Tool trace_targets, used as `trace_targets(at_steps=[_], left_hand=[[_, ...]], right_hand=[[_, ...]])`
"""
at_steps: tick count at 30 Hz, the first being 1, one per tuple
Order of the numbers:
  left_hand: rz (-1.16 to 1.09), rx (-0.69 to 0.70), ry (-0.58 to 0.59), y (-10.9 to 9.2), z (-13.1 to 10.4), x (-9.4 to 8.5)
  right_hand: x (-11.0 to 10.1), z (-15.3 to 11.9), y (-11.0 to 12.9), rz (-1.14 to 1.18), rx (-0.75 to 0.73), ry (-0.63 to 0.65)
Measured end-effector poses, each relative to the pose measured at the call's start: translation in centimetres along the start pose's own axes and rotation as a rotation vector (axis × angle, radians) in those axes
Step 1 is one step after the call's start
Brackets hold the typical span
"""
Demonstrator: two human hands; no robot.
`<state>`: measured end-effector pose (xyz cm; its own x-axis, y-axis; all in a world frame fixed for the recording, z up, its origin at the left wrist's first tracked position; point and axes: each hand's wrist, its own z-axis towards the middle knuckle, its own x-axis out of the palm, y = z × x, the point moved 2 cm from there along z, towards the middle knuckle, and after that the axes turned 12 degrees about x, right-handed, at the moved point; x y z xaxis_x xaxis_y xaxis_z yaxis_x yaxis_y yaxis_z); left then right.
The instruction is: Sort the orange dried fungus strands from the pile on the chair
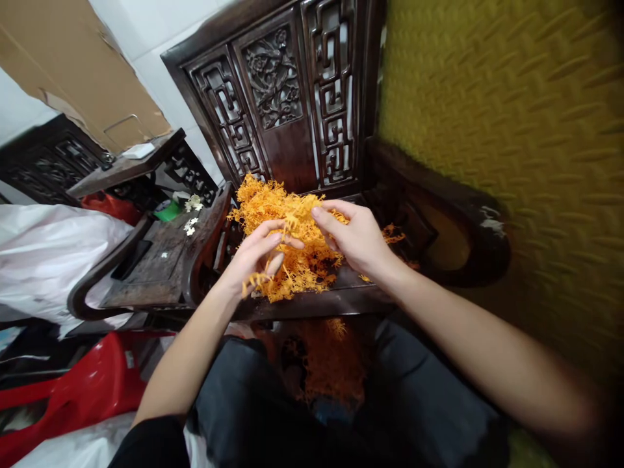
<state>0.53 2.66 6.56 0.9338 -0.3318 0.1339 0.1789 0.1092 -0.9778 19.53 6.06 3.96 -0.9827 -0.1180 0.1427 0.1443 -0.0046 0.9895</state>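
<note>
A heap of orange, frilly sprigs that look like artificial foliage [263, 198] lies on the seat of a dark carved wooden chair [341, 296]. Over the heap, my left hand [253, 257] has its fingers curled round a thin orange sprig [256, 281], whose end pokes out below the palm. My right hand [358, 237] pinches a lighter yellow-orange sprig [299, 211] between thumb and forefinger. The two hands are close together, and the lighter piece spans the gap between their fingertips.
More orange pieces [331, 364] sit below the seat between my knees. On the left are a wooden side table [160, 266] with green tape [167, 210], a white bag [53, 253] and a red plastic stool [97, 377]. A yellow textured surface [502, 130] rises at right.
</note>
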Motion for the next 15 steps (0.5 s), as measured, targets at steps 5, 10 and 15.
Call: trace_targets(at_steps=[5, 10, 15], left_hand=[[0.134, 0.020, -0.116, 0.5, 0.0, 0.1], [-0.034, 0.028, -0.188, -0.7, -0.6, -0.2], [-0.094, 0.089, -0.213, -1.8, -0.5, 0.4]], right_hand=[[-0.8, 0.3, 0.7, 0.064, -0.148, -0.124], [-4.6, 2.3, 1.4, 0.393, -0.109, -0.377], [-5.4, 3.0, 1.1, 0.460, -0.050, -0.385]])
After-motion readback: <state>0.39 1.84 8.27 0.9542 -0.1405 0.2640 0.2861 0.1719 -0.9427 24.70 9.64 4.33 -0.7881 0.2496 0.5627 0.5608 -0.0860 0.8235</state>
